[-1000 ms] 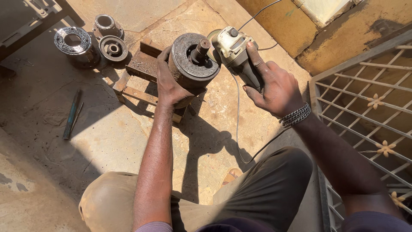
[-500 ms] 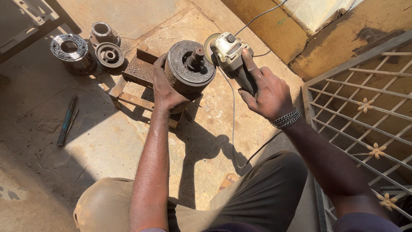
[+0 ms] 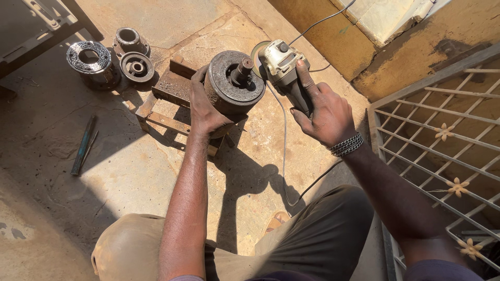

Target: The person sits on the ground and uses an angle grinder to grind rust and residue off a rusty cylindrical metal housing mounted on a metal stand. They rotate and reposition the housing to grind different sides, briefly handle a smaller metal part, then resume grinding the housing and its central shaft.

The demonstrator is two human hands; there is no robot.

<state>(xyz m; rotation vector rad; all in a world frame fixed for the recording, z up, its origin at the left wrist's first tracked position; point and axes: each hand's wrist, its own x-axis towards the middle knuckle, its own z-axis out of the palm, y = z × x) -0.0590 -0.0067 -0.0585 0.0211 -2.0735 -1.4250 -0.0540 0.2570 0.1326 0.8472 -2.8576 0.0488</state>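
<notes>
My left hand [image 3: 204, 110] grips the side of a heavy, rusty cylindrical metal part [image 3: 233, 84] with a short shaft standing out of its top face. The part rests tilted on a rusty steel frame [image 3: 172, 88] on the stone floor. My right hand [image 3: 324, 112] is shut around the dark body of a pale angle grinder [image 3: 282, 65]. The grinder's disc [image 3: 257, 52] sits just behind the upper right rim of the cylinder; I cannot tell whether it touches. The grinder's cable [image 3: 284, 156] trails down across the floor.
Three round metal parts [image 3: 112, 58] lie on the floor at the upper left, near a metal frame. A greenish hand tool [image 3: 83, 145] lies on the floor at left. A white metal grille gate [image 3: 442, 135] stands at right, a yellow wall behind. My knees fill the bottom.
The view has shifted slightly. Both hands keep their grips; the grinder stays at the cylinder's upper right rim.
</notes>
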